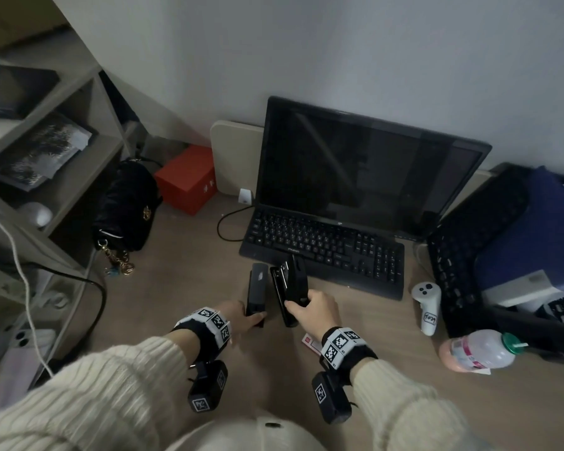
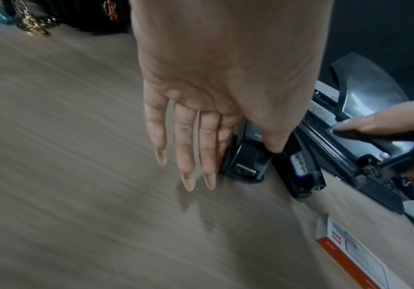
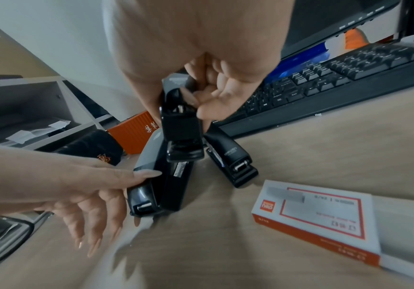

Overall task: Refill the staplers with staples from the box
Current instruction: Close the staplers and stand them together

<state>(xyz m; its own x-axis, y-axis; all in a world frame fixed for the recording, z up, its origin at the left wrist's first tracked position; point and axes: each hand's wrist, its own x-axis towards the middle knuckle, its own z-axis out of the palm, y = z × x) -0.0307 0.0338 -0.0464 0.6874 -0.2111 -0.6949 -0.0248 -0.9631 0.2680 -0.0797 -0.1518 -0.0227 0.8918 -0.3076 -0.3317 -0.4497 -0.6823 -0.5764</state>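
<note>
Three black staplers lie or are held close together on the wooden surface (image 1: 183, 288), in front of the keyboard (image 1: 326, 252). Leftmost, the left hand (image 1: 238, 319) reaches to the closed stapler (image 1: 256, 292) lying flat; in the right wrist view its thumb (image 3: 136, 174) presses the stapler's side near the hinge end and another finger touches the opposite side, a light pinch, while the remaining fingers (image 2: 183, 144) hang straight and spread, their tips just above the surface. Centre, the right hand (image 1: 315, 312) grips the rear of the opened stapler (image 1: 295, 281); its fingers (image 3: 216, 91) are curled round the raised top arm, lifting it clear of the base (image 1: 282, 294), so that the metal staple channel (image 2: 324, 109) is exposed. A third stapler (image 3: 233, 160) lies closed on the surface just beside the held one, toward the keyboard, seen in the right wrist view. Right of the staplers, the staple box (image 3: 317, 219), white with an orange border, lies flat near the right wrist, apart from the staplers and untouched by either hand; whether it is opened cannot be told
</note>
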